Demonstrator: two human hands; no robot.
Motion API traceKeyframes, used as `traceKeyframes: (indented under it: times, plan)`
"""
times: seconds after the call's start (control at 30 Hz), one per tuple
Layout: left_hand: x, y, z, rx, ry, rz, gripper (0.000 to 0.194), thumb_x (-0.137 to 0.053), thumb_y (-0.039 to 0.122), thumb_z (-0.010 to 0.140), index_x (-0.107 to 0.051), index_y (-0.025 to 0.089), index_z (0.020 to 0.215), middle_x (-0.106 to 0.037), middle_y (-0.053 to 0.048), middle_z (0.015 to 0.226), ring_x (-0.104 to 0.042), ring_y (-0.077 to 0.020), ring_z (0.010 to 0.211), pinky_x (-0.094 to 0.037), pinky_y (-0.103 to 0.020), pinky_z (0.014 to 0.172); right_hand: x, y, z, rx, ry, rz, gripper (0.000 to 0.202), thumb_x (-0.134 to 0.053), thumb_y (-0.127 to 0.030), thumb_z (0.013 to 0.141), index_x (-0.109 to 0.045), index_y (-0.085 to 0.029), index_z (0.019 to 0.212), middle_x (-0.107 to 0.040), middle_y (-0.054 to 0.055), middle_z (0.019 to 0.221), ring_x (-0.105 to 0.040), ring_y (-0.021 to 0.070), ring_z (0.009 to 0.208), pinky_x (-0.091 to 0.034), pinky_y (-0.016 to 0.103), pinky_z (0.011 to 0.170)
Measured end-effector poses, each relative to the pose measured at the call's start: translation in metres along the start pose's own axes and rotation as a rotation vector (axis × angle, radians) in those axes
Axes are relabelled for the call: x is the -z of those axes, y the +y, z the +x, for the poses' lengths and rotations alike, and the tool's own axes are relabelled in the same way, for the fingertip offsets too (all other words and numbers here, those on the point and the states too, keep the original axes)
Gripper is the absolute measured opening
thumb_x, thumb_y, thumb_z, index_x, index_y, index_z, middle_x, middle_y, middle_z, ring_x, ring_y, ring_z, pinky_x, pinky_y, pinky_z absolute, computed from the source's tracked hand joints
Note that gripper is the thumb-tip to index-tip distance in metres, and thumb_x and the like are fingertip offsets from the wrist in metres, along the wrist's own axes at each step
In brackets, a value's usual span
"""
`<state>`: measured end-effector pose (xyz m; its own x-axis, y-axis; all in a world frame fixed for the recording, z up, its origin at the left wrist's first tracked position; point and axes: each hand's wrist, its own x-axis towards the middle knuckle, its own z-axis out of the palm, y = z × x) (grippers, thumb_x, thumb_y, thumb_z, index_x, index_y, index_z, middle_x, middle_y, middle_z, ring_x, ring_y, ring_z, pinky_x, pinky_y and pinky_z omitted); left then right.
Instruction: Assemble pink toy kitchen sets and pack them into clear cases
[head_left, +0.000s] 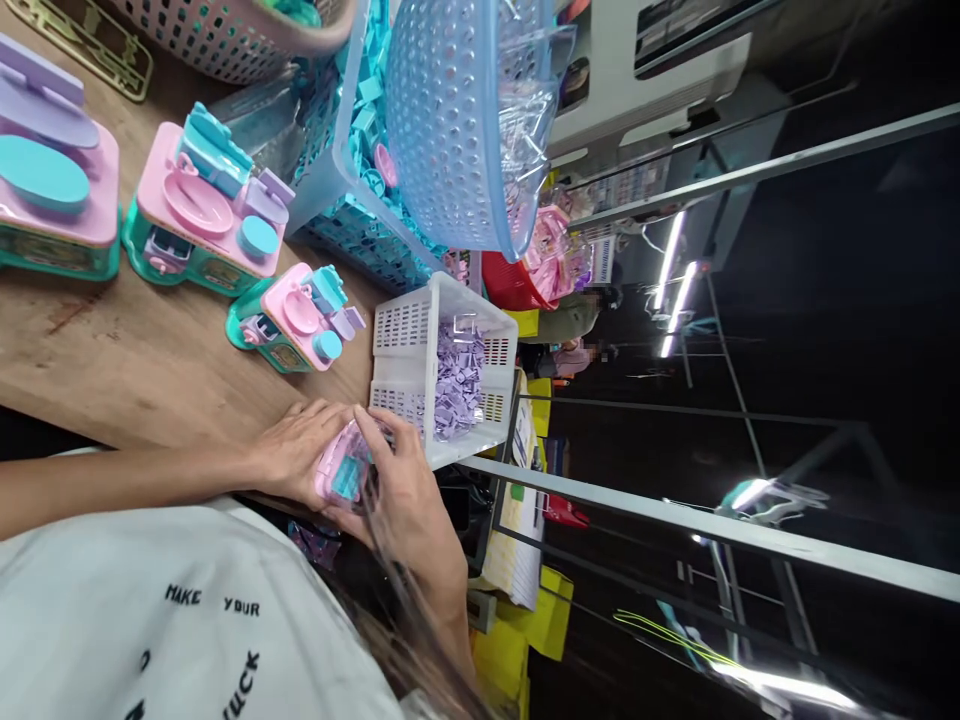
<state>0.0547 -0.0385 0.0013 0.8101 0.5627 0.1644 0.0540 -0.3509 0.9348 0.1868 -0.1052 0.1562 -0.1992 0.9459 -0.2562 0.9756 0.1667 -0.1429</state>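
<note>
A small pink and turquoise toy kitchen point(346, 474) sits between my two hands, with clear plastic film around its side. My left hand point(296, 455) reaches in from the left and its fingers wrap the pink edge. From the other side, my right hand point(409, 480) closes on the toy and film, thumb and fingers bent over it. A streak of clear film point(394, 560) trails along my right wrist. Beyond my hands on the wooden table stand a similar toy kitchen point(301, 312), a second toy kitchen point(217, 222) and a larger-looking one point(56, 190) partly cut off.
Close to my right hand stands a white crate point(405, 340) with lilac parts. Behind are a basket of turquoise parts point(367, 130), a blue perforated basket point(442, 130) with clear bags and a pink basket point(225, 45). Yellow bins point(551, 610) and blurred people are farther off.
</note>
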Motion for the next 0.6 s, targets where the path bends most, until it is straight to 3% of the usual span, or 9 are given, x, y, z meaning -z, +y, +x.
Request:
traceKeyframes:
  times: [0.13, 0.23, 0.33, 0.43, 0.6]
  plan:
    - [-0.003, 0.0, 0.0, 0.033, -0.005, 0.037, 0.13, -0.088, 0.058, 0.056, -0.018, 0.021, 0.159, -0.048, -0.019, 0.15, -0.047, -0.0422, 0.134, -0.037, -0.055, 0.112, -0.025, 0.024, -0.022, 0.0, 0.284, 0.24, 0.113, -0.081, -0.067, 0.073, -0.021, -0.03, 0.162, -0.031, 0.017, 0.159, -0.04, 0.0402, 0.147, -0.042, 0.066, 0.117]
    - [-0.005, -0.002, 0.0, 0.039, -0.008, 0.051, 0.131, -0.088, 0.058, 0.055, -0.018, 0.02, 0.159, -0.046, -0.019, 0.151, -0.045, -0.0418, 0.137, -0.036, -0.053, 0.113, -0.051, 0.033, -0.024, 0.003, 0.378, 0.321, 0.113, -0.076, -0.073, 0.074, -0.02, -0.028, 0.162, -0.03, 0.019, 0.16, -0.037, 0.0414, 0.149, -0.041, 0.068, 0.116]
    - [-0.004, -0.002, 0.002, 0.019, 0.001, 0.042, 0.119, -0.087, 0.055, 0.054, -0.03, 0.02, 0.152, -0.051, -0.016, 0.144, -0.05, -0.0393, 0.13, -0.041, -0.05, 0.109, -0.064, 0.033, -0.019, 0.038, 0.425, 0.334, 0.096, -0.076, -0.063, 0.076, -0.033, -0.031, 0.155, -0.041, 0.015, 0.148, -0.048, 0.0367, 0.139, -0.048, 0.063, 0.109]
    - [-0.001, -0.001, 0.003, -0.011, 0.011, 0.026, 0.102, -0.087, 0.051, 0.054, -0.041, 0.021, 0.14, -0.057, -0.014, 0.132, -0.055, -0.0371, 0.12, -0.045, -0.046, 0.101, -0.06, 0.03, -0.017, 0.045, 0.42, 0.299, 0.08, -0.077, -0.05, 0.075, -0.044, -0.032, 0.145, -0.046, 0.011, 0.138, -0.053, 0.0332, 0.129, -0.051, 0.061, 0.105]
    - [0.006, 0.006, 0.003, 0.002, 0.008, 0.011, 0.089, -0.084, 0.048, 0.057, -0.044, 0.022, 0.131, -0.059, -0.012, 0.125, -0.056, -0.0361, 0.113, -0.045, -0.046, 0.096, -0.047, 0.028, -0.016, 0.04, 0.362, 0.251, 0.082, -0.081, -0.045, 0.068, -0.045, -0.031, 0.14, -0.047, 0.011, 0.132, -0.054, 0.0337, 0.125, -0.051, 0.059, 0.104]
